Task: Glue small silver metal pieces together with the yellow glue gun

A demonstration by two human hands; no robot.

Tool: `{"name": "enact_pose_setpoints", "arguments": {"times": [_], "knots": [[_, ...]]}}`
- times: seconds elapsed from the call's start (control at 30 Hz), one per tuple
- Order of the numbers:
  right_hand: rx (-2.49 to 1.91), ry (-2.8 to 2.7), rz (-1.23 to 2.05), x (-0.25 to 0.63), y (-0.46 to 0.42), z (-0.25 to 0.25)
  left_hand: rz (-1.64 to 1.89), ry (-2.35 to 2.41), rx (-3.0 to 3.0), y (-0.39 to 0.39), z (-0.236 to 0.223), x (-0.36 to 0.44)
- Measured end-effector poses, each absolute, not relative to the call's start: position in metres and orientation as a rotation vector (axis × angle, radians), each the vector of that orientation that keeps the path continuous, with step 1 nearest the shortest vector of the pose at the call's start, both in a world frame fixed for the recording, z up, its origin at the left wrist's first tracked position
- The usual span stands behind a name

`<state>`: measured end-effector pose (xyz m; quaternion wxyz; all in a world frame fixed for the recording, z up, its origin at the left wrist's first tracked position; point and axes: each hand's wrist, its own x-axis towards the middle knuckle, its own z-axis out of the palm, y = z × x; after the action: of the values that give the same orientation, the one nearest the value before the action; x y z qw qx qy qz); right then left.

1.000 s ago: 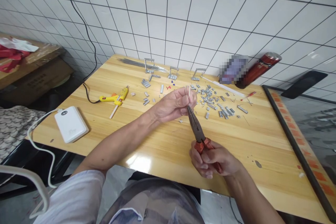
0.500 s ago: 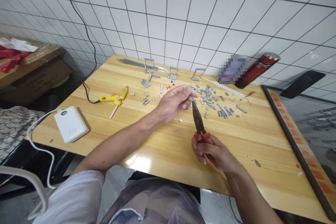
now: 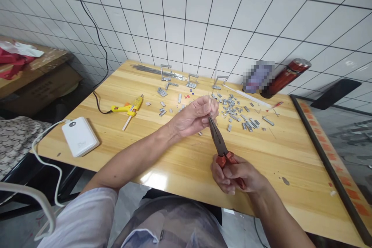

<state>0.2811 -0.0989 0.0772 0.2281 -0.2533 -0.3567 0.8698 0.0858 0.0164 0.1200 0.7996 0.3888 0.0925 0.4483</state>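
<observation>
My left hand [image 3: 195, 115] pinches a thin metal wire [image 3: 214, 79] that stands up above the fingertips. My right hand [image 3: 234, 174] is wrapped round the red handles of long-nose pliers [image 3: 217, 137]. The jaw tips point up and meet the wire's lower end at the left fingertips; whether they grip it is too small to tell. Beyond the hands lies a scatter of small grey metal pieces [image 3: 231, 104]. Three small grey frames stand towards the wall, one of them a grey frame [image 3: 192, 80] in the middle.
A bundle of thin wires [image 3: 148, 70] lies at the table's back left. A yellow glue gun [image 3: 132, 107] and a white power bank [image 3: 80, 137] are on the left. A red flask [image 3: 286, 77] leans at the back right, near a dark phone [image 3: 335, 93] and a black-edged glass panel [image 3: 316, 143].
My left hand has turned slightly, and the wire now shows upright above its fingers. The pliers have shifted a little left, their jaw tips closer in to the left fingertips.
</observation>
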Motion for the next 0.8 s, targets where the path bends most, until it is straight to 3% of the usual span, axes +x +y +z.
{"name": "enact_pose_setpoints", "arguments": {"times": [0.07,0.2,0.3,0.43,0.63,0.8], "knots": [[-0.953,-1.149,2.105,0.275,-0.101,0.080,1.091,0.288,0.861,0.015,0.120,0.088],[-1.530,-1.457,1.220,0.261,-0.100,0.080,1.470,0.481,1.029,0.012,0.112,0.092],[-1.655,-1.558,0.931,0.258,-0.097,0.079,1.600,0.503,1.163,0.013,0.104,0.093],[-1.620,-1.585,1.036,0.266,-0.097,0.075,1.382,0.437,1.135,0.019,0.103,0.091],[-1.306,-1.355,1.664,0.276,-0.100,0.075,1.086,0.324,1.022,0.022,0.112,0.087],[-1.257,-1.300,1.703,0.276,-0.099,0.077,1.114,0.363,1.018,0.022,0.111,0.088]]}}
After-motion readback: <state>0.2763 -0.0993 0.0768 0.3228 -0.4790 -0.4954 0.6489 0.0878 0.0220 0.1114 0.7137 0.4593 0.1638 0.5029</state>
